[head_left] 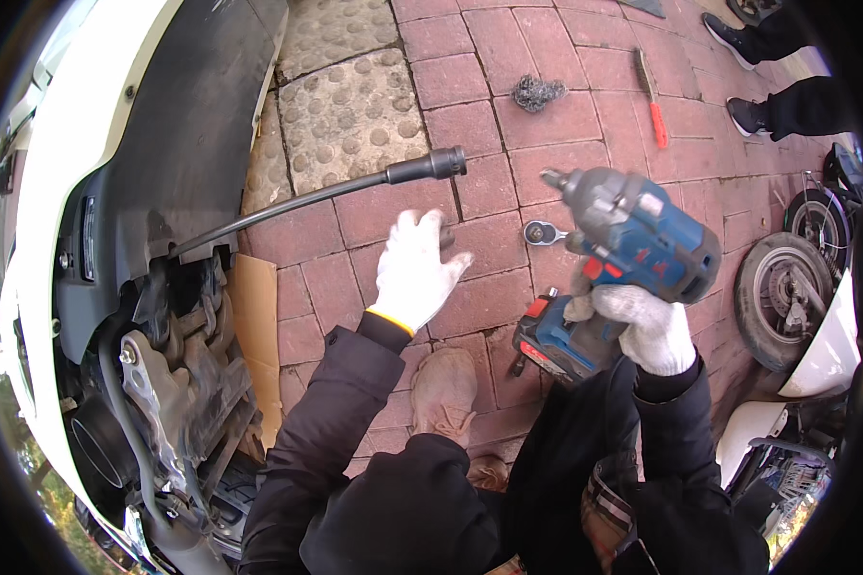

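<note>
L hand (415, 273) empty, fingers part-spread, nr socket (430, 166) on long bar (318, 196) at its 12 o'clock; R hand (650, 331) wrapped rd blue impact wrench (654, 240) at L's 3 o'clock.

The gloved right hand (657, 331) grips a blue driver (642, 230), its nose pointing up and left, over the red paving (484, 244). The gloved left hand (415, 273) is empty, fingers spread, just below a long bar (297, 206) that runs from the vehicle (129, 182) to a dark socket (436, 165) at its right end. A ratchet (541, 232) is between the left hand and the driver. Farther up lie a grey scouring pad (537, 93) and a red-handled blade (659, 125), near a bystander's legs (805, 101). Cardboard (261, 355) sits beside the vehicle; a wheel (783, 302) stands at right.
</note>
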`<move>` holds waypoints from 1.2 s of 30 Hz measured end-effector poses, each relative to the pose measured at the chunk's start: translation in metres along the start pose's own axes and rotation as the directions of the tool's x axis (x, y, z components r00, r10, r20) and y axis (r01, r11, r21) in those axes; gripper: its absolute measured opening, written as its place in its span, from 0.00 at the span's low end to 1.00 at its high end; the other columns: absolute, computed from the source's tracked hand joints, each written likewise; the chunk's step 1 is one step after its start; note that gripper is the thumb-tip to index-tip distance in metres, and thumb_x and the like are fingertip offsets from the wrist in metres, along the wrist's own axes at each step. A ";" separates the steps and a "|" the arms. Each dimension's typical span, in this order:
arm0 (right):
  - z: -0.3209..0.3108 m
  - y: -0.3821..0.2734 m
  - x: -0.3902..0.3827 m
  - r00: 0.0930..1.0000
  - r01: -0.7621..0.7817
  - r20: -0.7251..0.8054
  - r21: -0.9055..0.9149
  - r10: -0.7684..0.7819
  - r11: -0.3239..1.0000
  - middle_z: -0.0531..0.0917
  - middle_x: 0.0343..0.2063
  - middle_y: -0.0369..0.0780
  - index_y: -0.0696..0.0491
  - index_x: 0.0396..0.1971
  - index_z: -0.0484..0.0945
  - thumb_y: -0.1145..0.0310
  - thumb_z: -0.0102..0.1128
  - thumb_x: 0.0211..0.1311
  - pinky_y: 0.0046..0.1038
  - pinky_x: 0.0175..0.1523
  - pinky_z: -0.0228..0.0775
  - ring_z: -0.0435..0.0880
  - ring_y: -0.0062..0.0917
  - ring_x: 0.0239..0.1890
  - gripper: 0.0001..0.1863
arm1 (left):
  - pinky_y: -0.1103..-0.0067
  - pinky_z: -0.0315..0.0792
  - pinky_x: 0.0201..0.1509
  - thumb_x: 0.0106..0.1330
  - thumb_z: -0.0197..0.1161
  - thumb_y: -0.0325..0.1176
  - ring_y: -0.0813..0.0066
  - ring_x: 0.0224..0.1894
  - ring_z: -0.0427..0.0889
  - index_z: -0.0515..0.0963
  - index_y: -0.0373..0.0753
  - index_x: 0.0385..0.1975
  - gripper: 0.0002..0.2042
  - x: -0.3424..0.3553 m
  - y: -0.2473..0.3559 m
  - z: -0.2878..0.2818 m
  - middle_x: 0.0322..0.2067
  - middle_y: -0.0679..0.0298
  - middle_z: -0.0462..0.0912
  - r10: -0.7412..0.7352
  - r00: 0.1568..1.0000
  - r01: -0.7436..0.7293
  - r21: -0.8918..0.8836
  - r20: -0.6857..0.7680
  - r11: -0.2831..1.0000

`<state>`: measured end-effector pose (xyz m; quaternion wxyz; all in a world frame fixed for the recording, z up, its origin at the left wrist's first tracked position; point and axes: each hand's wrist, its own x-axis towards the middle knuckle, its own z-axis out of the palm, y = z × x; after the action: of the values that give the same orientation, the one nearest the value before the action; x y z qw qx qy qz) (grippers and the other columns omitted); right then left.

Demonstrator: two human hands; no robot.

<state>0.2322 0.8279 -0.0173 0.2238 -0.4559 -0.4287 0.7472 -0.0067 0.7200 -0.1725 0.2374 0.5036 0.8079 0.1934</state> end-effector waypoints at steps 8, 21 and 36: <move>0.002 -0.014 0.042 0.965 -0.163 0.228 0.127 0.131 0.978 0.86 0.30 0.43 0.61 0.50 0.82 0.74 0.68 0.68 0.31 0.36 0.82 0.86 0.27 0.27 0.13 | 0.69 0.85 0.56 0.79 0.66 0.44 0.64 0.53 0.87 0.67 0.31 0.73 0.31 0.018 0.011 -0.089 0.62 0.50 0.80 0.011 1.000 0.009 -0.995 0.008 -0.096; -0.019 -0.016 0.123 0.884 -0.118 0.441 -0.107 0.153 0.987 0.87 0.29 0.44 0.62 0.43 0.85 0.78 0.73 0.59 0.31 0.30 0.78 0.85 0.28 0.23 0.12 | 0.62 0.92 0.48 0.81 0.60 0.31 0.60 0.47 0.92 0.78 0.26 0.59 0.15 0.028 0.030 -0.106 0.50 0.49 0.88 -0.084 0.996 -0.036 -0.955 -0.011 -0.295; -0.001 -0.014 0.109 0.814 -0.365 0.521 0.116 0.256 0.924 0.89 0.36 0.45 0.63 0.56 0.82 0.81 0.73 0.59 0.30 0.32 0.80 0.86 0.27 0.24 0.23 | 0.67 0.91 0.45 0.83 0.58 0.37 0.63 0.41 0.93 0.78 0.28 0.58 0.17 0.032 0.041 -0.107 0.47 0.49 0.88 -0.080 0.995 0.031 -0.959 0.056 -0.281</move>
<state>0.1796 0.9145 -0.0588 0.0275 -0.2859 -0.3095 0.9065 -0.0508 0.7580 -0.0685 0.5414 0.0718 0.3566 0.7580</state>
